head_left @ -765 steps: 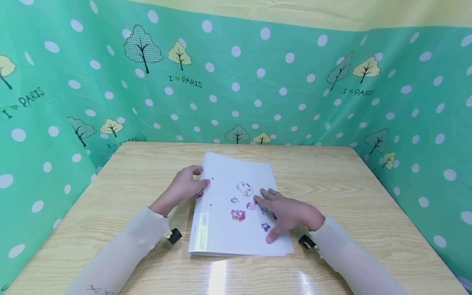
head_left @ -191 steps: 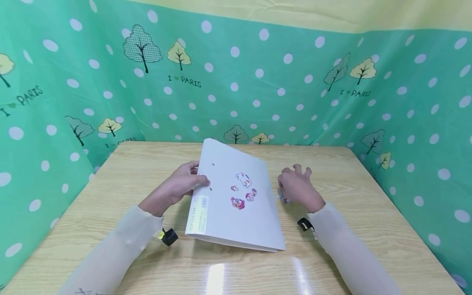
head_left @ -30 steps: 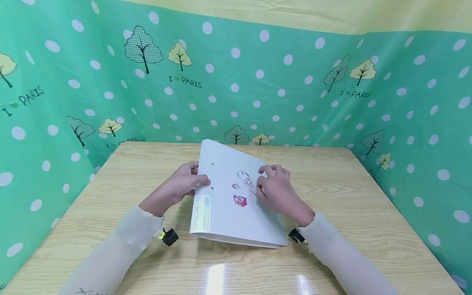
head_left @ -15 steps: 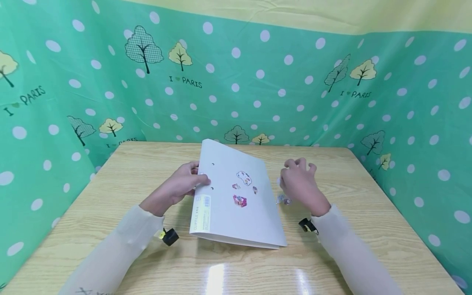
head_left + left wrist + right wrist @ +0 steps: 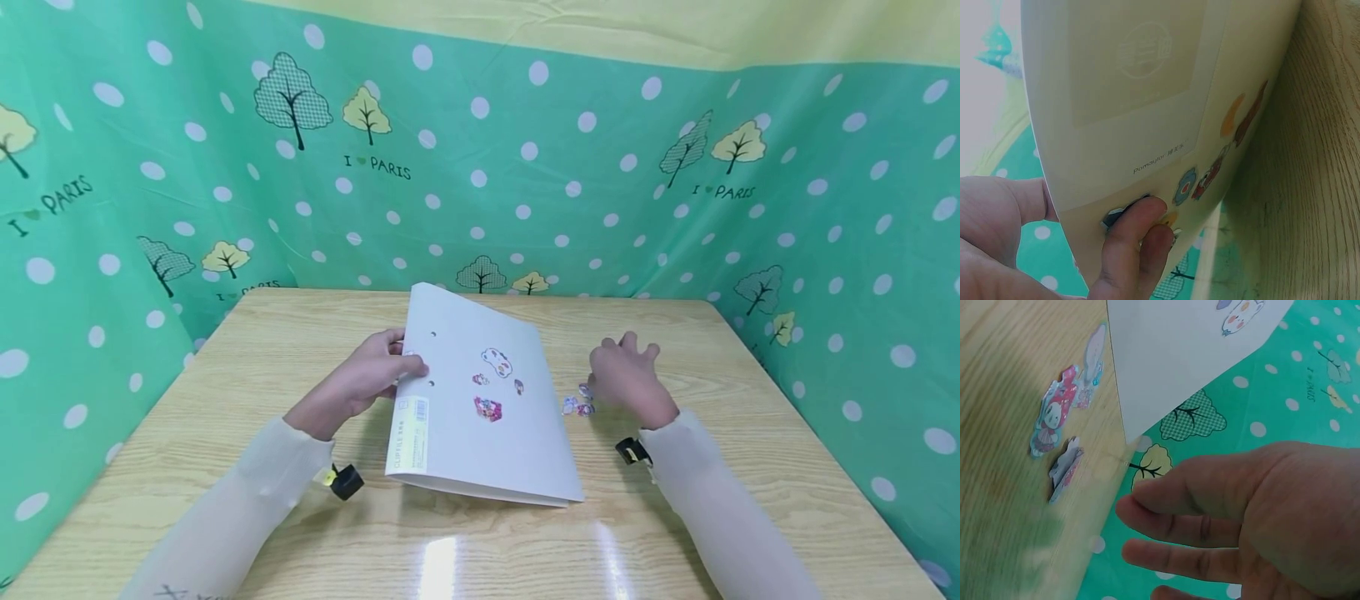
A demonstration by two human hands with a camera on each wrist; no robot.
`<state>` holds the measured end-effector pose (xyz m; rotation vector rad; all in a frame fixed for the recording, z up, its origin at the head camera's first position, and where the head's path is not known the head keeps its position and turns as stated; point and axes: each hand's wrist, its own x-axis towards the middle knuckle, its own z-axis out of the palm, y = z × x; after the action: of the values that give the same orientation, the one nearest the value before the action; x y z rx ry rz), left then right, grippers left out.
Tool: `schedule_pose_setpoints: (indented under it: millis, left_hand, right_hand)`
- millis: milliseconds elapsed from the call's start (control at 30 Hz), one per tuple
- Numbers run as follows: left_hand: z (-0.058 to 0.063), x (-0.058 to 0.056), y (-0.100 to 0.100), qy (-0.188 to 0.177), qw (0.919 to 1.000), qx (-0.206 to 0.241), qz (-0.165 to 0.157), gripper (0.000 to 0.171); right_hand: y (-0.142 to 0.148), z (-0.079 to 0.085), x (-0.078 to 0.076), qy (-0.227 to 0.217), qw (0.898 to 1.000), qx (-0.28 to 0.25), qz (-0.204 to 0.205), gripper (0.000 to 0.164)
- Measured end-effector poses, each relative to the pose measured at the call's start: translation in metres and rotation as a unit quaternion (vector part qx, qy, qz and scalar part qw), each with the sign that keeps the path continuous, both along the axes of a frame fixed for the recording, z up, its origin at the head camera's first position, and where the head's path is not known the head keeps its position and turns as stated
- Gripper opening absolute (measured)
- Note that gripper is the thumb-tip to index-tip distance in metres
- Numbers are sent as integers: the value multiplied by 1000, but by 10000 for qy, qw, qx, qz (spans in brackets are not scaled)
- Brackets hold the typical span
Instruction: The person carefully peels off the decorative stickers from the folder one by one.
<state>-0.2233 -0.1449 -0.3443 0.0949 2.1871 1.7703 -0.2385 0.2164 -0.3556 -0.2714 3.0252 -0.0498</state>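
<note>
My left hand (image 5: 367,375) grips the spine side of a white clip file (image 5: 457,433), thumb on the front cover, which tilts up off the table. In the left wrist view its fingers (image 5: 1125,234) press the file's other cover, beside several stickers (image 5: 1185,186). On the front cover are a white cloud-shaped sticker (image 5: 497,362), two small ones and a pink character sticker (image 5: 488,408). My right hand (image 5: 630,379) is just right of loose stickers (image 5: 570,406) on the table. The right wrist view shows its thumb and forefinger tips together, with nothing visible between them.
The wooden table (image 5: 300,325) meets a green polka-dot curtain (image 5: 420,192) at the back and sides. The file's lower right corner (image 5: 573,500) stands between the hands. A black wrist camera (image 5: 347,482) sits at the left sleeve.
A sticker has come off the front cover and lies with the others on the table. My right hand moved from the cover to the right and let go. The left hand stays put.
</note>
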Motion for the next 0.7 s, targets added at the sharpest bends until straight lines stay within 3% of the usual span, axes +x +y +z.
schedule_pose_setpoints:
  millis: [233, 467, 700]
  left_hand:
    - [1, 0, 0, -12, 10000, -43, 21, 63]
    - [1, 1, 0, 7, 10000, -59, 25, 63]
    - [1, 1, 0, -35, 10000, -44, 32, 64]
  right_hand:
    - [-2, -3, 1, 33, 9993, -304, 223, 30]
    - [-11, -5, 3, 434, 9950, -830, 334, 16]
    - [-23, -9, 6, 376, 9938, -896, 545, 23]
